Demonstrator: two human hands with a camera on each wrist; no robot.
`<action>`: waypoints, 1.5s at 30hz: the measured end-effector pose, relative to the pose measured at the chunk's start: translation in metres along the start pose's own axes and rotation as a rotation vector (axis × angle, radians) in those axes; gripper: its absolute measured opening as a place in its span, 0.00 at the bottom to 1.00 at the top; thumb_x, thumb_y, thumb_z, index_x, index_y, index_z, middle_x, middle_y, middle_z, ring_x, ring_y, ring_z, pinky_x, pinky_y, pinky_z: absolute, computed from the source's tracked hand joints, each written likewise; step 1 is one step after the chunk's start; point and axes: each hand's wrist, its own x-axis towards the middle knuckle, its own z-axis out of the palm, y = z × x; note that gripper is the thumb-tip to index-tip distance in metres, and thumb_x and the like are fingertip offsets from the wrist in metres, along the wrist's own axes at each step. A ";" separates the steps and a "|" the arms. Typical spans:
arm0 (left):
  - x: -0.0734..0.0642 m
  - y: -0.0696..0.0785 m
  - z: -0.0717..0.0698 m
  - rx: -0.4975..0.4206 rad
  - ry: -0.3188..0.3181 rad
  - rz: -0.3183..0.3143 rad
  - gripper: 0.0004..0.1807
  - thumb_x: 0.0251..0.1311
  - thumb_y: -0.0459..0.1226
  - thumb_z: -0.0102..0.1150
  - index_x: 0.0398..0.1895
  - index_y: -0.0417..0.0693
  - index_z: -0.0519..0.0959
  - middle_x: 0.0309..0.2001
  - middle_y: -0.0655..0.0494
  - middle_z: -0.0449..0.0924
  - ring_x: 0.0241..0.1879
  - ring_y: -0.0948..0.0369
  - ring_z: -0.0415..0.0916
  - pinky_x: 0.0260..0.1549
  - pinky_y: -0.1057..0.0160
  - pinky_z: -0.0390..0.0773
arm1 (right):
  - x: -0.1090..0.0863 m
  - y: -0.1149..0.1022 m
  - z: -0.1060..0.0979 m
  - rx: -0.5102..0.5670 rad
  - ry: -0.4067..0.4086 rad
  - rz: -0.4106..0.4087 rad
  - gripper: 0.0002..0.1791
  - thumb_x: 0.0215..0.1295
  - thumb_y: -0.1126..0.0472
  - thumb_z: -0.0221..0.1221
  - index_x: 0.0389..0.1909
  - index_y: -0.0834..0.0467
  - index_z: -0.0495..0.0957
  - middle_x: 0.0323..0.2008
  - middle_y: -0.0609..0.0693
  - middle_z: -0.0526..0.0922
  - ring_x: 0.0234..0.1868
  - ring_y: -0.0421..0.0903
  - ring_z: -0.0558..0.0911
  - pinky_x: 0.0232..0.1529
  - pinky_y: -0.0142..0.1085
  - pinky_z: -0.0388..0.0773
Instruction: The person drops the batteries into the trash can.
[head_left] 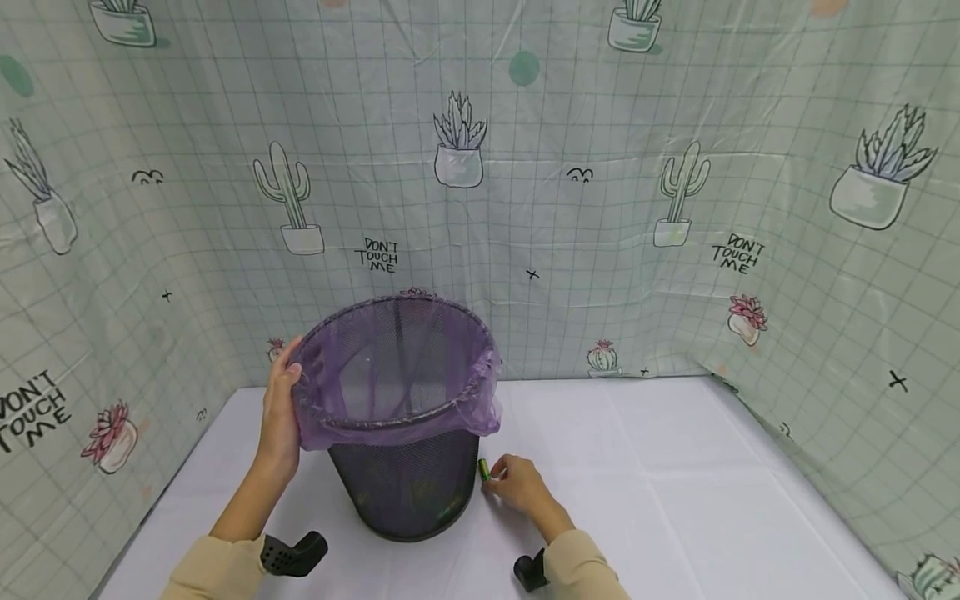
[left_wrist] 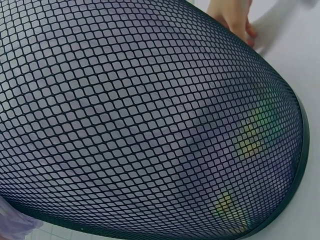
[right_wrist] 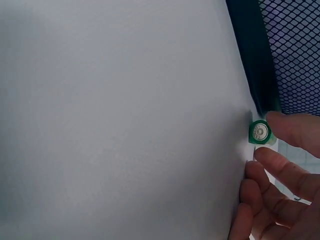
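Observation:
A black mesh wastebasket (head_left: 408, 492) stands upright on the table, lined with a translucent purple bag (head_left: 390, 433) folded over its rim. My left hand (head_left: 281, 417) grips the wastebasket's rim and bag on the left side, fingers hidden behind the wall. Beside the base on the right, my right hand (head_left: 521, 483) pinches a small green battery (right_wrist: 260, 131) between thumb and forefinger, low over the table. The battery's flat silver end faces the camera in the right wrist view. Blurred yellow and green shapes (left_wrist: 250, 137) show through the mesh near the bottom of the wastebasket.
A white cloth covers the table (head_left: 637, 492). Behind it and at both sides hangs a pale green gridded curtain (head_left: 525, 217) printed with cactus drawings. Black devices are worn at the left wrist (head_left: 295, 555) and the right wrist (head_left: 530, 571).

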 end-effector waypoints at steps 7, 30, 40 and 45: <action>0.000 0.006 0.003 0.010 0.012 -0.051 0.28 0.67 0.47 0.31 0.70 0.59 0.54 0.61 0.63 0.60 0.58 0.66 0.61 0.51 0.72 0.63 | 0.003 0.000 0.001 -0.017 -0.003 0.029 0.10 0.51 0.64 0.64 0.30 0.64 0.75 0.27 0.53 0.76 0.28 0.45 0.73 0.29 0.36 0.70; 0.000 0.004 0.003 0.011 0.018 -0.034 0.27 0.67 0.46 0.31 0.70 0.56 0.55 0.60 0.62 0.62 0.58 0.64 0.61 0.52 0.73 0.63 | 0.004 0.002 0.000 -0.079 -0.027 0.014 0.10 0.45 0.67 0.65 0.20 0.62 0.71 0.21 0.49 0.71 0.24 0.43 0.69 0.26 0.33 0.68; 0.000 0.004 0.003 0.004 0.015 -0.030 0.27 0.67 0.45 0.31 0.70 0.58 0.56 0.61 0.62 0.61 0.59 0.65 0.61 0.52 0.73 0.63 | 0.004 0.004 -0.001 -0.072 -0.023 0.006 0.09 0.45 0.65 0.65 0.20 0.62 0.72 0.21 0.49 0.72 0.24 0.42 0.69 0.25 0.32 0.68; 0.000 0.005 0.003 0.011 0.010 -0.034 0.27 0.67 0.46 0.31 0.70 0.58 0.55 0.63 0.61 0.59 0.60 0.65 0.60 0.53 0.73 0.62 | 0.002 0.005 -0.005 -0.039 -0.012 -0.008 0.08 0.47 0.65 0.63 0.20 0.63 0.73 0.21 0.48 0.73 0.24 0.41 0.69 0.25 0.31 0.67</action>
